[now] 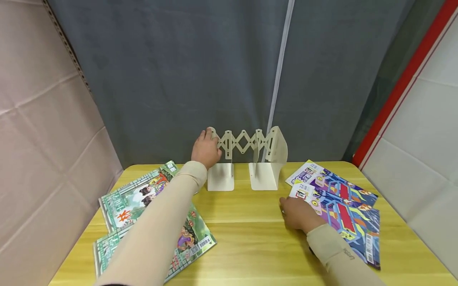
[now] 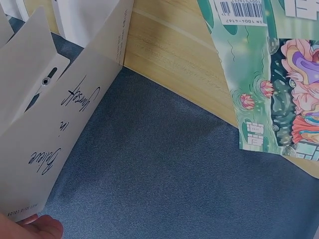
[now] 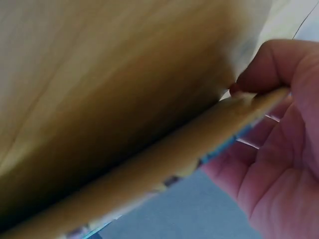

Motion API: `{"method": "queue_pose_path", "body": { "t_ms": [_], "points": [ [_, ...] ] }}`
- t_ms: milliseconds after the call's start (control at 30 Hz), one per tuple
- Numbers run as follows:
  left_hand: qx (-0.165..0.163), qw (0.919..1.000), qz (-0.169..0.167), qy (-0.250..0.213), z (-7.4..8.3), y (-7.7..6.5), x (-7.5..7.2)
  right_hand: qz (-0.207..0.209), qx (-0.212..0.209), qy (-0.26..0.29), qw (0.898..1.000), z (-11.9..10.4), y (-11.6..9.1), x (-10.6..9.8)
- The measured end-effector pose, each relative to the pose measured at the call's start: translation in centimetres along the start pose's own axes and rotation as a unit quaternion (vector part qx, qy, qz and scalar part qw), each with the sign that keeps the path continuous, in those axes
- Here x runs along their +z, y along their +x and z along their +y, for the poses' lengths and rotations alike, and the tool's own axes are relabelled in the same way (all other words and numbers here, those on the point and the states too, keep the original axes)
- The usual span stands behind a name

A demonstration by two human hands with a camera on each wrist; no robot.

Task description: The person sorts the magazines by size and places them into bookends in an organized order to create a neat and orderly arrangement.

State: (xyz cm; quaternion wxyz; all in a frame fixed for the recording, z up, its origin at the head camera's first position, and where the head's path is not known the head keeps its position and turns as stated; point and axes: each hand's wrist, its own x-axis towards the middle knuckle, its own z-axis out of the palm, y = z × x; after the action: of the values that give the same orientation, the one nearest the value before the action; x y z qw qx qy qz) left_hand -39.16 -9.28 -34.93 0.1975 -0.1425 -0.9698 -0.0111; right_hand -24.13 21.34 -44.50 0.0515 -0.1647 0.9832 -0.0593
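Note:
A white extendable bookend [image 1: 263, 174] with a scissor lattice stands at the back of the table. My left hand [image 1: 206, 149] grips the top of its left end plate. In the left wrist view, fingertips [image 2: 47, 226] lie against that plate [image 2: 65, 119], which bears handwritten-style lettering. At the right, my right hand [image 1: 298, 213] holds the left edge of the front purple-and-blue magazine [image 1: 348, 226]. The right wrist view has the thumb on one side of the magazine's edge [image 3: 174, 154] and fingers on the other. Behind it lies a matching magazine [image 1: 332, 178], partly covered.
Two green illustrated magazines, a rear one [image 1: 143, 194] and a front one [image 1: 195, 238], overlap at the left, partly hidden by my left sleeve [image 1: 157, 226]. A grey curtain [image 1: 171, 79] hangs behind the wooden table [image 1: 229, 222]; pale side walls flank it.

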Motion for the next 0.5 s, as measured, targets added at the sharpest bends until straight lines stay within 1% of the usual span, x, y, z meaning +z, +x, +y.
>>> {"method": "queue_pose_path", "body": {
  "t_ms": [167,367,500],
  "points": [
    [-0.002,1.0,0.0,-0.006,0.0,0.1,0.0,0.025,-0.008,-0.04,0.999,-0.5,-0.1,0.3],
    [-0.003,0.9998,0.003,-0.019,-0.1,0.1,0.2,0.058,0.002,-0.069,0.996,-1.2,-0.2,0.3],
    [-0.007,0.9996,-0.008,-0.024,-0.1,0.1,0.2,0.047,0.021,-0.087,0.995,-1.1,-0.1,0.5]
  ]
}}
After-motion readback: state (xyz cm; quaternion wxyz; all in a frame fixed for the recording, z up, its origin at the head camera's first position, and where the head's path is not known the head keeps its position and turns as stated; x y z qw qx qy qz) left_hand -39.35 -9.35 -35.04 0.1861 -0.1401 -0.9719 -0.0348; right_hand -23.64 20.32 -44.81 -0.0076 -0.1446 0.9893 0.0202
